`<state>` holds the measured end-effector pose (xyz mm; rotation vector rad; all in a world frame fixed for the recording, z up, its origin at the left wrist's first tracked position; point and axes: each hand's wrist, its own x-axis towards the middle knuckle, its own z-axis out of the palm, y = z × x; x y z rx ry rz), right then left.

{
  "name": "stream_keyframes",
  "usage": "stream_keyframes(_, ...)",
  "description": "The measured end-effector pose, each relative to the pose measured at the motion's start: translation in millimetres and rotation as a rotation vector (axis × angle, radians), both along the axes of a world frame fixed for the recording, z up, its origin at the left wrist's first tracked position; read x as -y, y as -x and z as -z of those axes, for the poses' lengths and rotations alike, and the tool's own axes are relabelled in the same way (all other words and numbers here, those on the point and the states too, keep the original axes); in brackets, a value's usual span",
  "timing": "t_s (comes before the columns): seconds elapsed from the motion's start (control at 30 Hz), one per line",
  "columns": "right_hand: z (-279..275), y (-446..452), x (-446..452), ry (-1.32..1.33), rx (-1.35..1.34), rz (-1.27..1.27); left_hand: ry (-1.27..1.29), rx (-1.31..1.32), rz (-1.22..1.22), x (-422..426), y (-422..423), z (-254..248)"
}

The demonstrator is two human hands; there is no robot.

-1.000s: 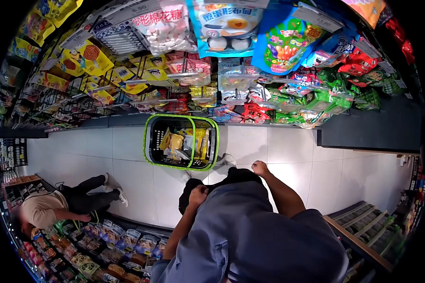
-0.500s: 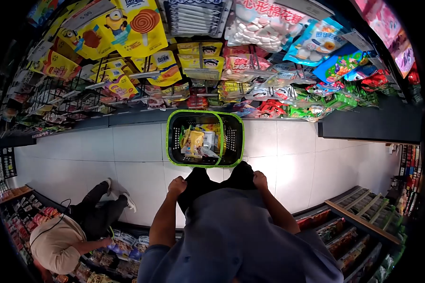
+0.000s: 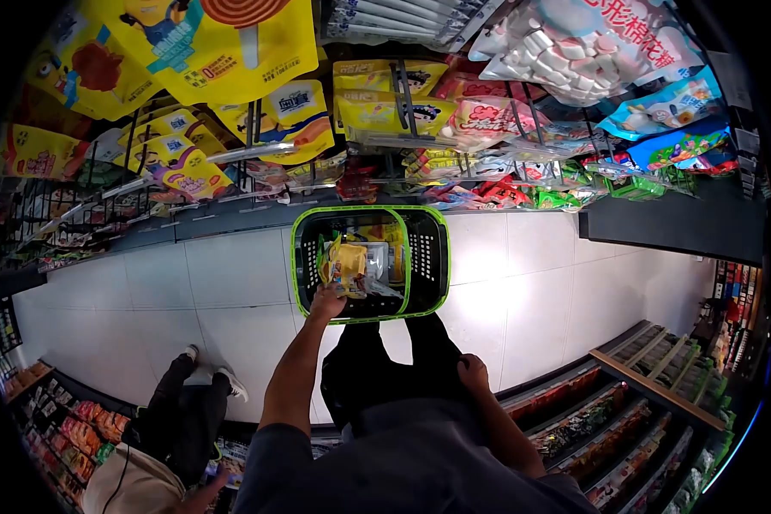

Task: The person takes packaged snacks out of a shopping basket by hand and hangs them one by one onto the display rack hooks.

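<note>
A black shopping basket [image 3: 428, 265] with a bright green rim and handle stands on the floor just in front of my legs. Inside it lie a yellow packet [image 3: 348, 261], a clear plastic-wrapped pack [image 3: 377, 261] and other yellow packs. My left hand [image 3: 327, 302] reaches over the basket's near left edge to the lower end of the yellow packet. Its fingertips are too small and partly hidden to show whether they grip. Beside my right thigh, my right hand [image 3: 473, 374] is curled closed, with nothing visible in it.
Candy bags hang on hooks ahead, including large yellow bags [image 3: 223, 51] and a marshmallow bag [image 3: 565, 60]. A dark shelf base [image 3: 668, 224] juts out at right. Stepped shelves [image 3: 608, 411] stand behind me at right. Another person [image 3: 146, 480] is at lower left.
My left hand has moved from beside my thigh forward to the packets in the basket. My right hand stays by my thigh, slightly lower. The view has shifted closer to the hanging bags.
</note>
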<state>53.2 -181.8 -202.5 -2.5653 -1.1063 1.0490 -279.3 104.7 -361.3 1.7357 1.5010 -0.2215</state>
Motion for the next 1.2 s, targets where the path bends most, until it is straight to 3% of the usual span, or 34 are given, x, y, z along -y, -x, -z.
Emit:
stream_keyframes(0.07,3.7,5.7,1.2,-0.005,0.011,-0.038,0.166,-0.098,-0.029,-16.5,-8.4,38.2)
stream_keyframes(0.1,3.7,6.5,2.1,-0.01,0.026,-0.089,0.169,-0.094,-0.02,-25.5,-12.7,40.5)
stream_keyframes(0.17,1.7,13.0,5.5,-0.003,0.047,-0.082,0.285,-0.36,0.012,-40.8,-21.1,30.2)
stream_keyframes(0.3,10.3,10.7,14.5,0.014,0.039,-0.061,0.407,-0.377,0.091,-48.5,-9.5,51.4)
stream_keyframes(0.37,3.4,16.2,12.9,-0.025,0.044,-0.063,0.418,-0.352,0.013,-48.4,-4.3,51.3)
stream_keyframes(0.5,3.6,23.3,6.6,-0.032,-0.006,-0.02,0.095,-0.244,-0.112,-28.9,17.2,55.5)
stream_keyframes(0.53,1.9,25.9,4.6,-0.055,0.001,-0.041,-0.092,-0.182,-0.091,-22.7,21.7,46.6)
stream_keyframes(0.67,1.7,33.1,-6.5,-0.15,-0.023,-0.08,-0.171,-0.076,-0.086,-12.4,40.6,16.0)
stream_keyframes(0.77,-0.6,40.8,-18.5,-0.107,-0.046,-0.094,-0.415,0.111,-0.118,8.5,54.9,-16.6)
stream_keyframes(1.2,-28.0,51.3,-81.7,-0.106,-0.152,-0.076,-0.571,0.165,-0.323,60.4,66.0,-185.8)
